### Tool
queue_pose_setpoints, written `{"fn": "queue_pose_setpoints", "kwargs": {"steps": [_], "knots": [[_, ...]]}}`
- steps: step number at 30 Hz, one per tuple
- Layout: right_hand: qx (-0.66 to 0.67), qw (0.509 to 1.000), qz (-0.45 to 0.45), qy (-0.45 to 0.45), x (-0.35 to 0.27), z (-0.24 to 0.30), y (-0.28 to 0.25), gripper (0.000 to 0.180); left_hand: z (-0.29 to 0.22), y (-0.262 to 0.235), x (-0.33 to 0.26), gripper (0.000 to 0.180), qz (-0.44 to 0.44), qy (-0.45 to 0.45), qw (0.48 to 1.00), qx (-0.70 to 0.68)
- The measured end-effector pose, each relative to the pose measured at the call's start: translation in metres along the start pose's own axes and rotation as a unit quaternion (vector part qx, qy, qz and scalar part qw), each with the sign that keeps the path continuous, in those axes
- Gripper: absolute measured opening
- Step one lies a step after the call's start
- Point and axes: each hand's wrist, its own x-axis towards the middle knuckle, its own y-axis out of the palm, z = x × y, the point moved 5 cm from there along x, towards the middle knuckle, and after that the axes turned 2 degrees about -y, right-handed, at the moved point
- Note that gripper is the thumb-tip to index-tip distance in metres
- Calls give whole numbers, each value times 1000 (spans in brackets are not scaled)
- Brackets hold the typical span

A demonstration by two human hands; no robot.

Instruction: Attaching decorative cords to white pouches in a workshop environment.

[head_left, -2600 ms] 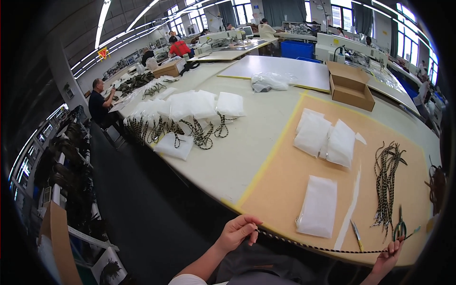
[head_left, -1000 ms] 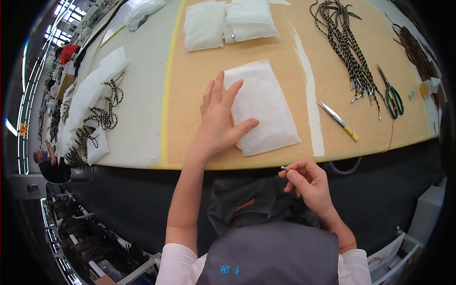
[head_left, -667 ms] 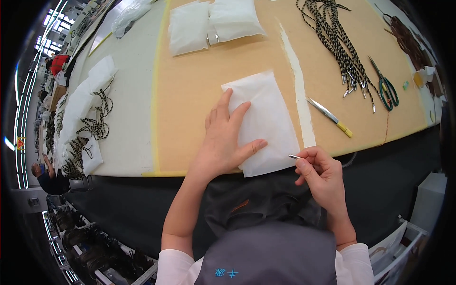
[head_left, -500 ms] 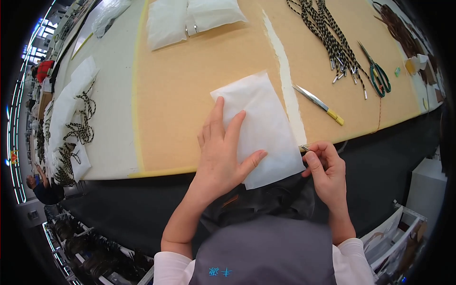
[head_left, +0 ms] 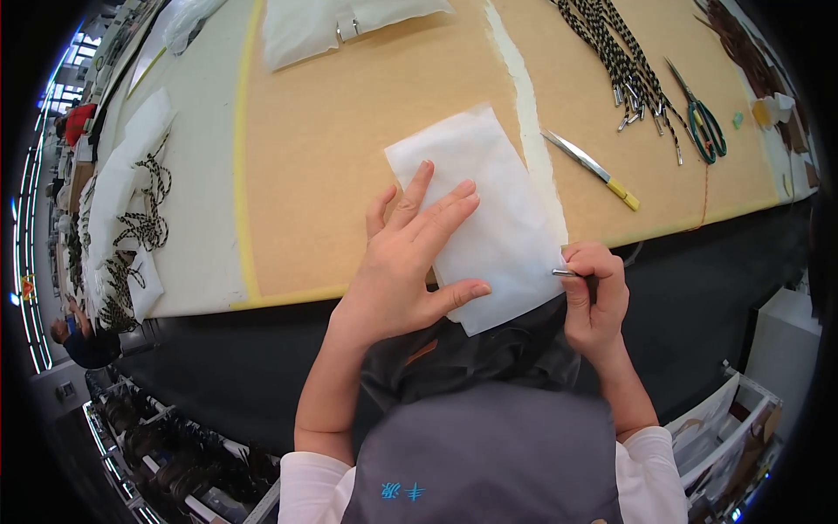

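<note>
A white, paper-like packet (head_left: 497, 218) lies slanted at the table's near edge, its lower corner hanging over. My left hand (head_left: 406, 253) rests on its left side with the fingers spread and gripping nothing. At the packet's lower right edge, my right hand (head_left: 598, 297) pinches a small silver metal piece (head_left: 563, 272) between thumb and fingers. That piece looks like a narrow tube or tip; its other end is hidden by the fingers. Right of the packet lie yellow-handled tweezers (head_left: 594, 172), tips pointing up and left.
Black-and-tan cords with silver tips (head_left: 624, 70) and green-handled scissors (head_left: 698, 118) lie at the right. White packets with silver fittings (head_left: 349, 31) are at the far side. More packets with cords (head_left: 144, 192) sit on the left. Beyond the table's left end stands a person (head_left: 87, 341).
My left hand's fingers have shifted right and spread further across the packet. The right hand has moved up slightly against the packet's edge, and the metal piece now lies nearly level.
</note>
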Motion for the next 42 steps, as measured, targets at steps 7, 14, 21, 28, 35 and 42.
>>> {"fn": "queue_pose_setpoints", "kwargs": {"steps": [7, 14, 21, 28, 35, 42], "knots": [[122, 978, -90, 141, 1, -13, 4, 8, -11, -9, 1, 91, -9, 11, 1000, 6], [101, 967, -162, 166, -7, -9, 1, 8, -18, 2, 2, 81, -26, -13, 997, 73], [241, 896, 112, 357, -89, -30, 50, 18, -18, 7, 4, 78, -50, -14, 996, 74], [375, 828, 156, 386, -84, -38, 89, 19, -15, 7, 2, 76, -65, -20, 996, 51], [341, 879, 151, 298, -61, -31, 89, 23, -13, 1, -5, 76, -78, -44, 993, 71], [505, 743, 110, 425, -84, -49, 92, 30, -19, 7, -19, 38, -169, 58, 980, -82]]}}
